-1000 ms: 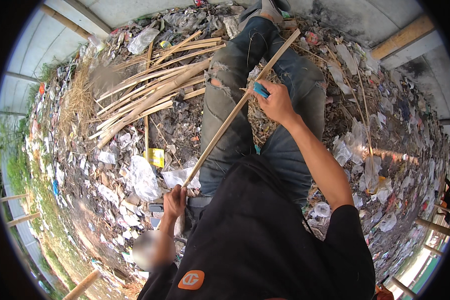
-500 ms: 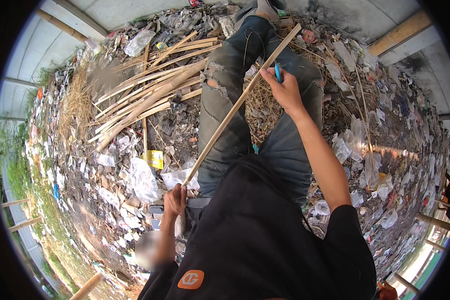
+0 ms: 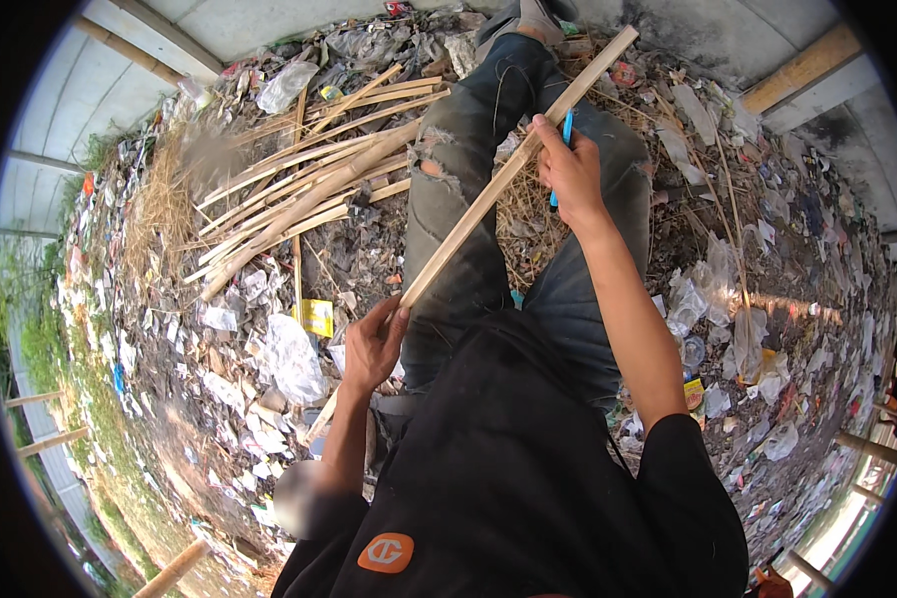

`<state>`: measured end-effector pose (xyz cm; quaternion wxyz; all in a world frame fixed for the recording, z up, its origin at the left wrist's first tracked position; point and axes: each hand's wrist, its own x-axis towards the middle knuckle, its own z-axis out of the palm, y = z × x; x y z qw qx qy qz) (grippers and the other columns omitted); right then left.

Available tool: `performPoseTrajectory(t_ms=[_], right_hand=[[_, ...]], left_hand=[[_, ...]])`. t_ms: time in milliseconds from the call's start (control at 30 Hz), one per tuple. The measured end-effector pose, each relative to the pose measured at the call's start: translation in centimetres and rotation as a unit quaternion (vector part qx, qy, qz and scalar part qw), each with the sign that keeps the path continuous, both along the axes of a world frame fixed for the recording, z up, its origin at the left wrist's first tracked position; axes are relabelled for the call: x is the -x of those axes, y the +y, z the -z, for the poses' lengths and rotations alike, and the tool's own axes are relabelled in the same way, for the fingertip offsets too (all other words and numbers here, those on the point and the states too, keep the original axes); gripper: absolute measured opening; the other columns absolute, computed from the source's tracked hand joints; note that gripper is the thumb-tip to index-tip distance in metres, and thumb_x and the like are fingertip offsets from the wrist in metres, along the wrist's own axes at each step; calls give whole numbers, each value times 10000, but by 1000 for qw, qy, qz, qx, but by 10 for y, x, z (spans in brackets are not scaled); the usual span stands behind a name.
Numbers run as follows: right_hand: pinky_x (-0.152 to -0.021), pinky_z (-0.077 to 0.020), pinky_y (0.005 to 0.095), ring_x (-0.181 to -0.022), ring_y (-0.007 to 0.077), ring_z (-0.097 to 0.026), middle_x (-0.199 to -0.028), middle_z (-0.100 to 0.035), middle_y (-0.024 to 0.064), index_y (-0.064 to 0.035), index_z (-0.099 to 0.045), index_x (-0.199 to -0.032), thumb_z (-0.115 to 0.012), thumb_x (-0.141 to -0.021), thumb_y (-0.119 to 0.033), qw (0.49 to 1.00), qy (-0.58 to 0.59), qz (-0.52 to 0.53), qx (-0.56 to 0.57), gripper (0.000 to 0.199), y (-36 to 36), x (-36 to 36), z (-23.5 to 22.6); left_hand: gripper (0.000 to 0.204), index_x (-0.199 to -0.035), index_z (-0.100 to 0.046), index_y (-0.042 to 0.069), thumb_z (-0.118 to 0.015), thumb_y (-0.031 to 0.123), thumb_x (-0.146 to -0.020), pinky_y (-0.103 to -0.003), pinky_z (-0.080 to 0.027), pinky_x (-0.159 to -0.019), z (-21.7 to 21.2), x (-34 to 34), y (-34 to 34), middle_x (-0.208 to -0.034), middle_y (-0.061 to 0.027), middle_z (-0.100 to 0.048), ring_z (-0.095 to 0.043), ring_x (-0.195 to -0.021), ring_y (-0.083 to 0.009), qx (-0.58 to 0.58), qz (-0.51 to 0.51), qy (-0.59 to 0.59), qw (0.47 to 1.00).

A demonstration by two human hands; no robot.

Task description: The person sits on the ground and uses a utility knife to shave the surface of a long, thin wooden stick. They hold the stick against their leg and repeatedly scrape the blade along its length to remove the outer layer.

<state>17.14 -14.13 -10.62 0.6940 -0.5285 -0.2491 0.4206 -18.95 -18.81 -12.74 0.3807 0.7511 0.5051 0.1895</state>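
long pale bamboo strip (image 3: pixel 508 174), left hand (image 3: pixel 374 344), right hand (image 3: pixel 568 169)

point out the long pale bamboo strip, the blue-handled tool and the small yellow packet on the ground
long pale bamboo strip (image 3: pixel 488 194), head view, on the middle of its length over the knee
blue-handled tool (image 3: pixel 565 133), head view, on the blue handle above the right hand
small yellow packet (image 3: pixel 317 317), head view, on its flat yellow face
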Motion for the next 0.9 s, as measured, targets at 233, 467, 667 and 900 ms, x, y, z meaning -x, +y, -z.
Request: performPoseTrajectory(t_ms=[233, 467, 667, 900], right_hand=[[-578, -371, 226, -635, 13, -489, -719, -591, -76, -50, -762, -1041, -762, -997, -263, 976, -126, -173, -32, 217, -34, 41, -17], [-615, -436, 254, -655, 51, -545, -767, -643, -53, -35, -745, -1000, -771, -993, -260, 989, -39, -137, -40, 226, -25, 22, -38], [-557, -493, 406, -572, 242, -657, -635, -622, 115, 11, -689, -1029, -640, -1030, -530, 920, -386, -64, 3, 544, -28, 24, -54], [-571, -510, 504, -631, 430, -678, -616, -638, 200, -19, -622, -949, -512, -1079, -500, 804, -542, -235, 73, 511, -89, 75, -41]], left_hand=[[388, -1292, -699, -16, -632, 306, -1085, -254, -359, -567, -15, -47, 9, -711, 52, -551, -466, -622, -47, 173, 10, -159, 972], [426, -1425, -606, -2, -567, 286, -1114, -235, -346, -567, -34, -50, 3, -711, 66, -498, -434, -618, -35, 145, 104, -169, 969], [471, -1436, -589, -43, -614, 276, -1091, -255, -422, -691, -41, -49, 4, -799, 11, -610, -505, -779, -63, 208, 34, -174, 962], [456, -1449, -571, -51, -624, 215, -1082, -262, -382, -620, -57, -82, 8, -752, 23, -536, -444, -713, -60, 118, 21, -178, 977]])
